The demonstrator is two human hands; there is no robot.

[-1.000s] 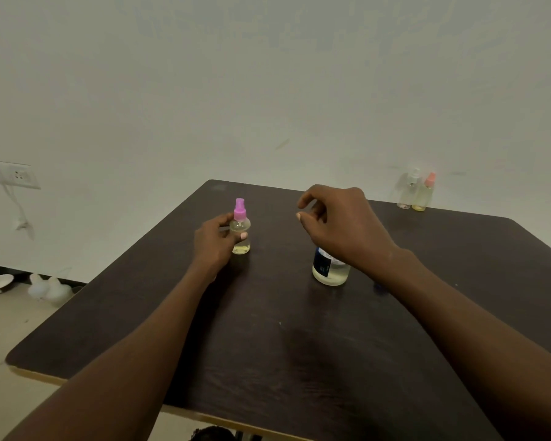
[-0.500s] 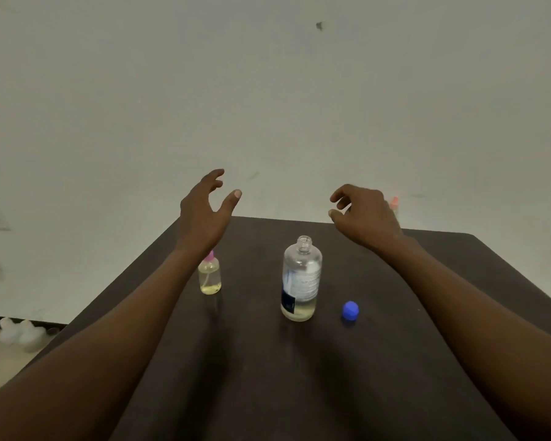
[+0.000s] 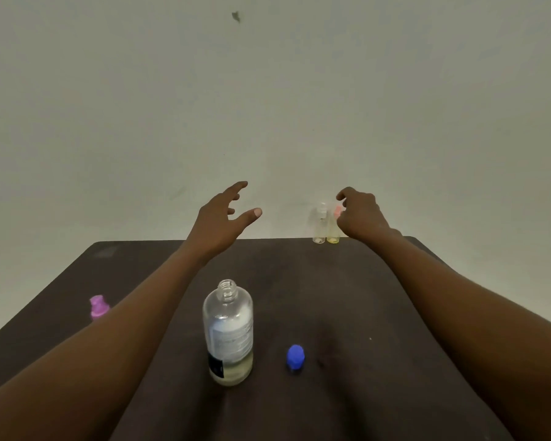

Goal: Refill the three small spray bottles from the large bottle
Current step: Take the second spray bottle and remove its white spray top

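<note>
The large clear bottle (image 3: pixel 229 332) stands uncapped at the table's middle, with a little yellowish liquid at its bottom. Its blue cap (image 3: pixel 295 357) lies just to its right. A pink-topped spray bottle (image 3: pixel 98 307) stands at the left, its body hidden behind my left forearm. Two more small spray bottles stand at the far edge: a clear one (image 3: pixel 319 225) and a yellowish one with an orange top (image 3: pixel 333 227). My left hand (image 3: pixel 223 218) hovers open above the far table. My right hand (image 3: pixel 360 214) is just right of the orange-topped bottle, fingers curled, holding nothing.
The dark table (image 3: pixel 347 297) ends at a plain pale wall (image 3: pixel 268 106). Its left edge runs diagonally toward me.
Both hands have left the pink-topped bottle and the large bottle and reached toward the far edge. The view has tilted, so the table sits lower in the frame.
</note>
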